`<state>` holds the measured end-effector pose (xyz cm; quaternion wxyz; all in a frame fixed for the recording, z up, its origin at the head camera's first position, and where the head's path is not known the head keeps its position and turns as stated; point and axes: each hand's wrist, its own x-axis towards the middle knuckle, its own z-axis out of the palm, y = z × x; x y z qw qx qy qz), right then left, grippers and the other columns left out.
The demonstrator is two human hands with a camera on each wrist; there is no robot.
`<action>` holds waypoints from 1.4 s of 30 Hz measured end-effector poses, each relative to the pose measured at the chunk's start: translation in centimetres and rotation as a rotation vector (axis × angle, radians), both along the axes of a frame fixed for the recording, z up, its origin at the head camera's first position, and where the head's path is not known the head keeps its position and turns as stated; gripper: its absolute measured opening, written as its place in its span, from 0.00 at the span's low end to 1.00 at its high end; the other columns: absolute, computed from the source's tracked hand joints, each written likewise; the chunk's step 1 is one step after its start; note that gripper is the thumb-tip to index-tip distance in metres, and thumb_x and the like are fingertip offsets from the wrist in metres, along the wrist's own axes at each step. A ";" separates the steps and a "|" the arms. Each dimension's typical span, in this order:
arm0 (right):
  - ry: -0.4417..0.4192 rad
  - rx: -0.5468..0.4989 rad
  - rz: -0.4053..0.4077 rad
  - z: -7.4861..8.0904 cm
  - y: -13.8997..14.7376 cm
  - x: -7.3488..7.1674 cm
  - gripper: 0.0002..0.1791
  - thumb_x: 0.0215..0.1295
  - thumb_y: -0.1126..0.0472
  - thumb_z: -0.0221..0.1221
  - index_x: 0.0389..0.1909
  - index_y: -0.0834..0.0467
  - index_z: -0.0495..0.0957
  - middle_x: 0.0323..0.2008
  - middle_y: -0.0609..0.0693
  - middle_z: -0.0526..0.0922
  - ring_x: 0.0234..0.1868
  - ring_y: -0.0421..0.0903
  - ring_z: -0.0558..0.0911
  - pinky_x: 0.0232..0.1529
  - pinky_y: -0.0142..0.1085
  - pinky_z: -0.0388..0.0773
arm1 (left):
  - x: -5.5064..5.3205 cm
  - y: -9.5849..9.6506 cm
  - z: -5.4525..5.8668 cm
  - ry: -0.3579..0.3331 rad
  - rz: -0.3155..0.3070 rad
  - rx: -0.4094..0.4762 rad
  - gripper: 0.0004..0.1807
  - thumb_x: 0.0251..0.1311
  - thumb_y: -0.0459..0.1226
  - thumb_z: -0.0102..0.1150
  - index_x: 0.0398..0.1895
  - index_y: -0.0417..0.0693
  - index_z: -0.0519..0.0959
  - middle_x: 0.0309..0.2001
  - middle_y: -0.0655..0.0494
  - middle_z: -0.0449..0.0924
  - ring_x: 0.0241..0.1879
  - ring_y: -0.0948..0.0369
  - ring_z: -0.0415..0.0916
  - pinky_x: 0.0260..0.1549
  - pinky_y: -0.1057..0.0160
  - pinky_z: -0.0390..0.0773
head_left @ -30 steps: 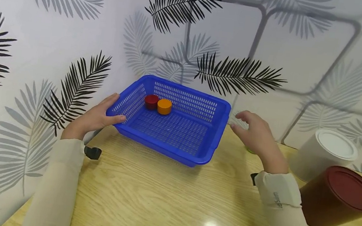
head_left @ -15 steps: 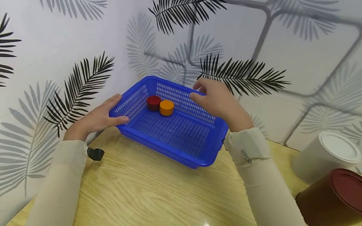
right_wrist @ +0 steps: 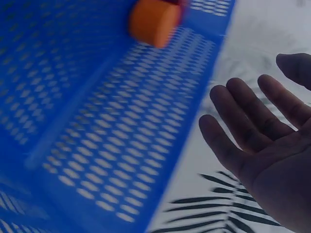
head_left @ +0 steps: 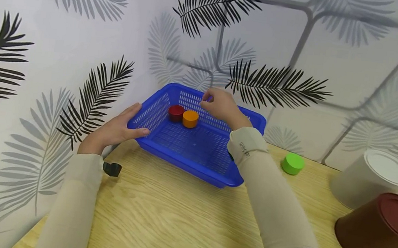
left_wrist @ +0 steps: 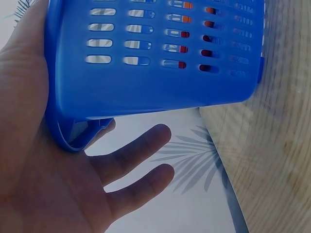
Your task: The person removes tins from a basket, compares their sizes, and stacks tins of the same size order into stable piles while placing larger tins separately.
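A blue perforated plastic basket point(head_left: 197, 142) stands on the wooden table. Inside, at its far left, a dark red cylinder point(head_left: 176, 113) sits beside an orange cylinder point(head_left: 190, 119). My left hand point(head_left: 115, 130) rests against the basket's left corner, thumb along the rim. In the left wrist view the blue rim point(left_wrist: 57, 97) lies against the palm, and the fingers extend loosely past it. My right hand point(head_left: 220, 105) hovers at the far side of the basket. The right wrist view shows this hand point(right_wrist: 272, 136) beside the basket wall, fingers relaxed and holding nothing.
To the right, a short green cylinder point(head_left: 292, 163) lies on the table near the wall. Farther right stand a white can point(head_left: 371, 180) and a brown can point(head_left: 380, 228) with a dark red lid. A leaf-patterned wall point(head_left: 268, 33) runs close behind the basket.
My right hand has moved left from beside the basket to its far side, over the rim, uncovering the green cylinder. My left hand stays at the corner, and the basket holds its place.
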<state>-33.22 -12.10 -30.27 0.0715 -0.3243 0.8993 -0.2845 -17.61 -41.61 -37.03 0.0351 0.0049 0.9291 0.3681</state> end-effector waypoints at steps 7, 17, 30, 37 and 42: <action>-0.048 0.131 0.013 -4.7 -0.7 -1.9 0.19 0.72 0.61 0.57 0.59 0.63 0.76 0.60 0.61 0.78 0.57 0.56 0.76 0.58 0.49 0.72 | -0.1 -0.1 0.1 -0.002 0.006 -0.001 0.60 0.61 0.61 0.63 0.83 0.51 0.36 0.82 0.51 0.31 0.79 0.48 0.30 0.72 0.38 0.41; -0.127 0.343 0.158 -5.7 -2.3 -1.8 0.36 0.69 0.61 0.59 0.77 0.56 0.61 0.71 0.59 0.68 0.71 0.57 0.66 0.69 0.49 0.62 | -0.1 0.2 -0.2 -0.003 0.023 -0.013 0.60 0.61 0.63 0.62 0.83 0.52 0.36 0.82 0.52 0.31 0.79 0.48 0.31 0.72 0.38 0.41; 0.051 0.301 0.130 -5.7 -3.2 -1.0 0.16 0.62 0.58 0.69 0.43 0.63 0.76 0.39 0.55 0.80 0.41 0.52 0.76 0.47 0.44 0.74 | -0.1 0.3 0.0 -0.002 0.031 -0.007 0.61 0.60 0.63 0.63 0.83 0.52 0.36 0.82 0.52 0.31 0.79 0.49 0.31 0.72 0.38 0.41; 0.055 0.355 0.200 -5.1 -3.5 -0.1 0.13 0.61 0.61 0.66 0.43 0.61 0.76 0.40 0.55 0.80 0.40 0.51 0.76 0.43 0.42 0.75 | -0.2 0.2 0.1 -0.001 0.022 -0.012 0.61 0.60 0.64 0.62 0.83 0.53 0.36 0.82 0.53 0.30 0.79 0.48 0.31 0.71 0.37 0.41; 0.017 0.401 0.237 -4.5 -3.4 0.5 0.11 0.62 0.59 0.66 0.42 0.60 0.80 0.40 0.53 0.80 0.41 0.50 0.77 0.43 0.40 0.76 | 0.0 0.1 0.0 -0.002 0.015 -0.008 0.61 0.60 0.64 0.62 0.83 0.53 0.35 0.82 0.53 0.30 0.79 0.48 0.30 0.71 0.37 0.41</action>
